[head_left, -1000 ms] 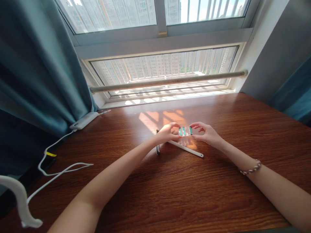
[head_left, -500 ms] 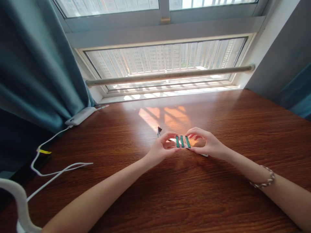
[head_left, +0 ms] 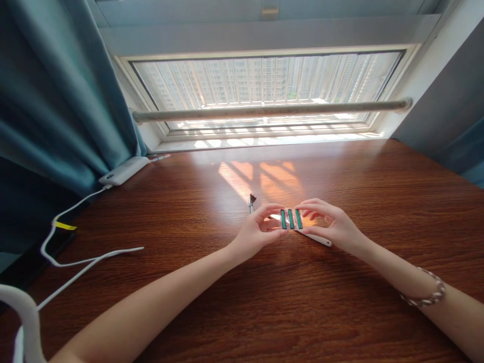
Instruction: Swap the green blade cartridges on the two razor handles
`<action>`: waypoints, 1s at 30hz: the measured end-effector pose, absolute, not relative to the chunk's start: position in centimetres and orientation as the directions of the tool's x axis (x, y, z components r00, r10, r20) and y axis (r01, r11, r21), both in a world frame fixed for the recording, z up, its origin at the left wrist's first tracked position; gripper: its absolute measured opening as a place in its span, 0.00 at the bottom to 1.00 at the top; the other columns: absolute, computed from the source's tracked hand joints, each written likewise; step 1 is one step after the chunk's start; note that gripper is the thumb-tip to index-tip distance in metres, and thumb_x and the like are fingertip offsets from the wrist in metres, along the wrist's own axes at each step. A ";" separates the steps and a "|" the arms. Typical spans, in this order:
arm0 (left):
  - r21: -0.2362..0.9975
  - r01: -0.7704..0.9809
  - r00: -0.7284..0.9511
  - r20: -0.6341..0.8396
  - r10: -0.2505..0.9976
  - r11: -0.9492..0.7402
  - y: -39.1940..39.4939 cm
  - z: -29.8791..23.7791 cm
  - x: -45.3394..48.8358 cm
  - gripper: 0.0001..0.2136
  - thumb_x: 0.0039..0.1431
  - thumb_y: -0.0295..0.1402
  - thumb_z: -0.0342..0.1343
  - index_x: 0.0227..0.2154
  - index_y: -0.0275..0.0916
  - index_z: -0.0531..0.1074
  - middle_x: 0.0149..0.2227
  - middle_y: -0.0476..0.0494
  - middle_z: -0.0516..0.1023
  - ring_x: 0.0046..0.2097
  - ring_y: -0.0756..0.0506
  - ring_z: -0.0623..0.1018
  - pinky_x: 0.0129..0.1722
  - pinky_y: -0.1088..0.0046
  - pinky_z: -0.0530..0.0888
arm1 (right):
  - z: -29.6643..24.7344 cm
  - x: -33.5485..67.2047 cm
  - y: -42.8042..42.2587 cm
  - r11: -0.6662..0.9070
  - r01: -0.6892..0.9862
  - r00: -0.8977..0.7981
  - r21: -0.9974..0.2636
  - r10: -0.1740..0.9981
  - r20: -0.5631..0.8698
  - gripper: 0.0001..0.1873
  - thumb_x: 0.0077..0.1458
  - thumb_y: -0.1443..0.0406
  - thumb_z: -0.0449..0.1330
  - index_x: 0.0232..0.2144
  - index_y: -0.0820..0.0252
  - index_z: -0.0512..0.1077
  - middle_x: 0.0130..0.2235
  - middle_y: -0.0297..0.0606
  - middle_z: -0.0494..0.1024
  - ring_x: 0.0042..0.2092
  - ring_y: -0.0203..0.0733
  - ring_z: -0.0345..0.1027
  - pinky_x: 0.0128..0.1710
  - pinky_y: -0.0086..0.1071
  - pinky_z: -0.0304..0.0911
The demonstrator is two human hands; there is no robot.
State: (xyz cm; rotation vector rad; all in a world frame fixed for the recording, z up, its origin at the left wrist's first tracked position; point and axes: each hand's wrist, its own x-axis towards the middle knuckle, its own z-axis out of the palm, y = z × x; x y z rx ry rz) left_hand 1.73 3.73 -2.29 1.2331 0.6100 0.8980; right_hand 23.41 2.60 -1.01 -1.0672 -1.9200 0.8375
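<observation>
A small clear pack [head_left: 291, 220] with three dark, green-centred strips, resembling razor cartridges, is held upright between my two hands over the table. My left hand [head_left: 260, 226] pinches its left end between thumb and fingers. At the right end, my right hand [head_left: 328, 222] grips it the same way, with thumb below and fingertips on top. Behind the pack and partly hidden by it lies a slim white handle [head_left: 321, 240] with a hole at its end. A thin metallic stick with a dark, ragged head [head_left: 252, 198] lies just beyond my left hand.
The brown wooden table [head_left: 242, 307] reaches to the window sill. A white power bank [head_left: 124, 171] with a white cable [head_left: 86, 260] lies at the left by the blue curtain [head_left: 68, 91]. A curved white tube [head_left: 28, 312] stands at the lower left. A rail [head_left: 264, 111] crosses the window.
The view has tipped downward and shifted slightly left. Both hands keep hold of the pack, and more of the white handle shows beneath my right hand.
</observation>
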 end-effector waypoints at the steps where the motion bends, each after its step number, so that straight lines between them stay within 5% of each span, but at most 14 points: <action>1: 0.966 -0.249 0.527 0.069 0.847 0.076 3.7 -2.3 1.7 0.20 0.44 0.26 0.62 0.43 0.42 0.67 0.44 0.44 0.70 0.42 0.45 0.74 0.45 0.63 0.69 | -1.1 23.4 2.6 0.425 0.369 -0.349 -0.827 0.888 0.300 0.21 0.44 0.61 0.63 0.44 0.54 0.69 0.44 0.39 0.70 0.38 0.38 0.66 0.38 0.34 0.65; 11: 0.965 -0.250 0.536 0.075 0.841 0.074 3.3 -2.0 1.8 0.21 0.45 0.25 0.61 0.44 0.42 0.67 0.42 0.46 0.70 0.43 0.45 0.74 0.45 0.66 0.69 | -0.4 23.1 2.3 0.492 0.400 -0.339 -0.774 0.863 0.374 0.19 0.45 0.60 0.63 0.43 0.54 0.70 0.42 0.39 0.71 0.41 0.41 0.66 0.38 0.34 0.65; 16: 0.979 -0.160 0.633 0.003 0.774 0.126 3.3 -2.0 1.8 0.23 0.46 0.27 0.61 0.48 0.41 0.66 0.48 0.40 0.70 0.44 0.43 0.74 0.46 0.63 0.69 | 0.1 23.0 1.7 0.596 0.430 -0.397 -0.678 0.799 0.451 0.10 0.52 0.63 0.57 0.38 0.53 0.73 0.40 0.40 0.70 0.43 0.42 0.65 0.44 0.38 0.63; 30: 0.966 -0.093 0.817 -0.065 0.573 0.242 3.3 -1.7 1.7 0.23 0.49 0.29 0.59 0.50 0.40 0.65 0.42 0.40 0.76 0.43 0.43 0.75 0.47 0.62 0.67 | 0.3 23.0 1.7 0.584 0.405 -0.608 -0.703 0.747 0.270 0.06 0.52 0.64 0.57 0.32 0.55 0.73 0.38 0.39 0.67 0.42 0.41 0.61 0.45 0.37 0.59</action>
